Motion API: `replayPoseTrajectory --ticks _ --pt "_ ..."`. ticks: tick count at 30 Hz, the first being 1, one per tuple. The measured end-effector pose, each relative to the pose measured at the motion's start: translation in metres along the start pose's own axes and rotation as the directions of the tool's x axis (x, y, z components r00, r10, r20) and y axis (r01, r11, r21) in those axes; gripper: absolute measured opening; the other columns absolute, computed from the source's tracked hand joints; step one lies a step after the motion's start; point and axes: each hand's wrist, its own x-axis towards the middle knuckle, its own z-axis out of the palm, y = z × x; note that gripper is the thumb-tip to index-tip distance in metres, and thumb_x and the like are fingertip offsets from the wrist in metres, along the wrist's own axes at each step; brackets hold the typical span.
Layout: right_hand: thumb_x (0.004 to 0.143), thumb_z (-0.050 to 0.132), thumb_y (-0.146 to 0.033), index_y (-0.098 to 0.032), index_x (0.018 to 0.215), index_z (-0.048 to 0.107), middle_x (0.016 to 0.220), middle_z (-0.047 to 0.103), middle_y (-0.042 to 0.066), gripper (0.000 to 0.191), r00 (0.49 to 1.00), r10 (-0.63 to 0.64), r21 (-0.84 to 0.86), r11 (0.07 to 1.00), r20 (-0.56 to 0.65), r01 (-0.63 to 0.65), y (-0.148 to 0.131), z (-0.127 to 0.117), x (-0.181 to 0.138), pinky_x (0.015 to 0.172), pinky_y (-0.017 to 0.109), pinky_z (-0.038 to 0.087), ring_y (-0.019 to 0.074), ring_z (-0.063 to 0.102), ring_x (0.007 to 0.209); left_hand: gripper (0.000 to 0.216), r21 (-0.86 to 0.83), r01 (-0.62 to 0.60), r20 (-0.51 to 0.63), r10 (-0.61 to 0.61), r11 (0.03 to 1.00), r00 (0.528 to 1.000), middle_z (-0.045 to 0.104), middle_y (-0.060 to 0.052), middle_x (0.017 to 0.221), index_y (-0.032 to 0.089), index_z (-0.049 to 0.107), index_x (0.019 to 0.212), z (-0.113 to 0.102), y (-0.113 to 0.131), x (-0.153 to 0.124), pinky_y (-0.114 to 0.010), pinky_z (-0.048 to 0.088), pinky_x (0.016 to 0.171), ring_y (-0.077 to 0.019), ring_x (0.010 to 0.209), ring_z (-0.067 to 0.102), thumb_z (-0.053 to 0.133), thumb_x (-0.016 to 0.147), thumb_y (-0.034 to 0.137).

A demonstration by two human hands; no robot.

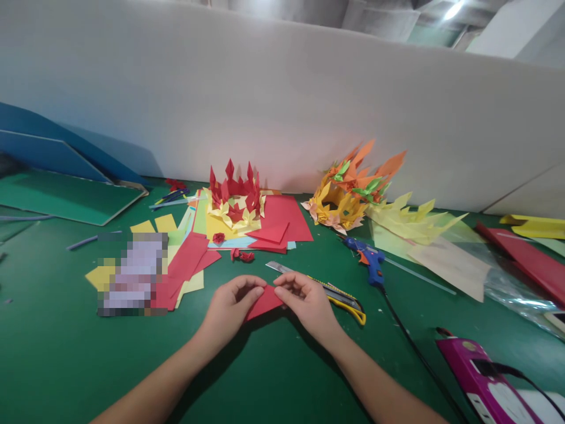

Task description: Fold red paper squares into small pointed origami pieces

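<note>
A small piece of red paper [263, 304] is pinched between both hands, just above the green table. My left hand [233, 303] grips its upper left edge with thumb and fingers. On the other side, my right hand [304, 300] pinches its upper right edge, fingers closed. Behind my right hand lies a yellow-handled utility knife [348, 303], its blade showing to the left. Small folded red paper pieces [242, 255] rest a little beyond my hands. Farther back stands a red and yellow paper crown [236, 197] on stacked coloured sheets.
A blue hot glue gun [374, 265] lies at the right, its cord running toward a magenta power strip [485, 377]. Orange and yellow paper crowns [338, 206] stand at the back right. Red strips [188, 265] and a blurred-out object [135, 274] lie left. A white partition [282, 106] rises behind.
</note>
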Motion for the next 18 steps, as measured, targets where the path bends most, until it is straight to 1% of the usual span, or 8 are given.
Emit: replayPoseTrajectory --ticks 2,4,6,9,12,14,16,18 --pt "0.062 0.067 -0.03 -0.017 0.072 0.063 0.057 0.057 -0.004 0.017 0.998 0.056 0.035 0.998 0.011 -0.056 -0.0008 0.0 0.0012 0.051 0.024 0.049 0.0098 0.052 0.05 0.013 -0.013 0.069 0.019 -0.069 0.998 0.997 0.072 -0.002 0.074 0.02 0.066 0.075 -0.0003 0.003 -0.0002 -0.032 0.05 0.07 -0.0188 0.071 0.065 0.062 0.068 0.03" --pt "0.061 0.07 -0.032 -0.017 0.07 0.062 0.055 0.056 -0.005 0.019 0.995 0.098 0.062 0.993 0.017 -0.099 -0.0015 -0.0003 0.002 0.05 0.023 0.047 0.009 0.05 0.048 0.019 -0.043 0.16 0.054 -0.158 0.986 0.986 0.07 -0.001 0.069 0.018 0.067 0.078 -0.0008 0.0049 0.0001 -0.029 0.048 0.062 -0.0166 0.064 0.062 0.066 0.065 0.032" --pt "0.059 0.072 -0.034 -0.017 0.069 0.063 0.054 0.056 -0.005 0.022 0.992 0.121 0.082 0.989 0.025 -0.123 -0.0018 -0.0009 0.0022 0.05 0.023 0.046 0.0085 0.049 0.047 0.025 -0.106 0.221 0.082 -0.213 0.969 0.973 0.068 0.0 0.067 0.017 0.067 0.079 -0.0015 0.0054 0.0009 -0.026 0.046 0.058 -0.0142 0.06 0.059 0.071 0.061 0.033" --pt "0.059 0.075 -0.04 -0.017 0.068 0.064 0.054 0.056 -0.005 0.027 0.989 0.143 0.111 0.983 0.047 -0.147 -0.0009 -0.0023 0.0018 0.05 0.023 0.044 0.0085 0.05 0.047 0.029 -0.221 0.31 0.129 -0.287 0.925 0.949 0.07 0.0 0.071 0.016 0.069 0.077 -0.0036 0.005 0.002 -0.025 0.046 0.061 -0.0131 0.062 0.059 0.077 0.055 0.033" --pt "0.063 0.073 -0.048 -0.016 0.071 0.067 0.058 0.059 -0.003 0.033 0.982 0.164 0.154 0.972 0.096 -0.177 0.0006 -0.0045 0.0012 0.05 0.022 0.042 0.0079 0.05 0.048 0.033 -0.318 0.475 0.23 -0.419 0.82 0.878 0.073 -0.002 0.071 0.015 0.072 0.079 -0.0063 0.0051 0.0023 -0.025 0.047 0.062 -0.0134 0.06 0.061 0.081 0.053 0.034" --pt "0.066 0.068 -0.055 -0.017 0.074 0.069 0.062 0.061 -0.001 0.039 0.978 0.155 0.2 0.963 0.139 -0.181 0.0011 -0.006 0.0009 0.051 0.022 0.042 0.0079 0.051 0.049 0.034 -0.399 0.537 0.298 -0.449 0.743 0.842 0.074 -0.005 0.072 0.014 0.073 0.08 -0.0079 0.0054 0.0025 -0.025 0.048 0.062 -0.0139 0.06 0.063 0.082 0.054 0.033" --pt "0.065 0.069 -0.057 -0.018 0.081 0.07 0.064 0.062 -0.001 0.042 0.978 0.115 0.241 0.958 0.174 -0.155 0.0008 -0.0067 0.0004 0.054 0.023 0.044 0.0088 0.053 0.052 0.032 -0.481 0.559 0.35 -0.437 0.676 0.829 0.075 -0.007 0.074 0.012 0.073 0.081 -0.0089 0.006 0.0029 -0.024 0.049 0.065 -0.0143 0.063 0.065 0.082 0.056 0.029" --pt "0.059 0.077 -0.05 -0.021 0.088 0.069 0.07 0.065 -0.001 0.042 0.979 0.064 0.256 0.96 0.193 -0.113 0.0001 -0.0062 -0.0002 0.06 0.024 0.047 0.0106 0.057 0.059 0.024 -0.554 0.564 0.361 -0.434 0.612 0.825 0.075 -0.007 0.073 0.011 0.074 0.079 -0.0091 0.0073 0.0035 -0.021 0.05 0.065 -0.0121 0.062 0.065 0.082 0.059 0.022"
